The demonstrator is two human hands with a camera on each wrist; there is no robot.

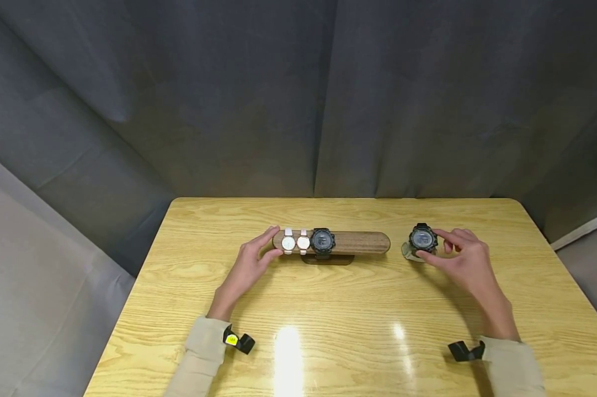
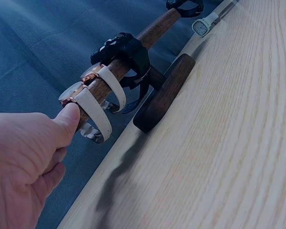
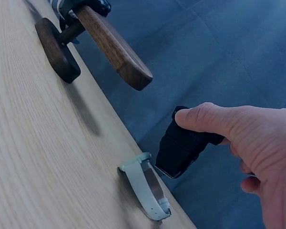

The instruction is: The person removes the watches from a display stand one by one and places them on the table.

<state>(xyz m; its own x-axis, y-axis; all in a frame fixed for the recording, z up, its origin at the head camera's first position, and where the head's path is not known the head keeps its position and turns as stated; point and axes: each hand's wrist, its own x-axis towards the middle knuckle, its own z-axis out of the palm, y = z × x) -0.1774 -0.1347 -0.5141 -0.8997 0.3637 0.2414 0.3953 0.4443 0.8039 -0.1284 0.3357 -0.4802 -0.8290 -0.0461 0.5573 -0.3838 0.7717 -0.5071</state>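
Note:
My left hand grips the left end of a wooden watch stand, thumb in front and fingers behind, right beside a white-strapped watch. A second small watch with a pale strap sits next to it on the bar, followed by a chunky black watch. Off the bar's right end, my right hand pinches another black digital watch by its case, thumb and fingers on its sides. Below that one, a pale green watch lies on the table with its strap looped.
The stand's dark wooden base rests on the light wood table. Behind the table's far edge hangs a dark grey curtain. Each sleeve has a black strap-on camera, the left one with a yellow label.

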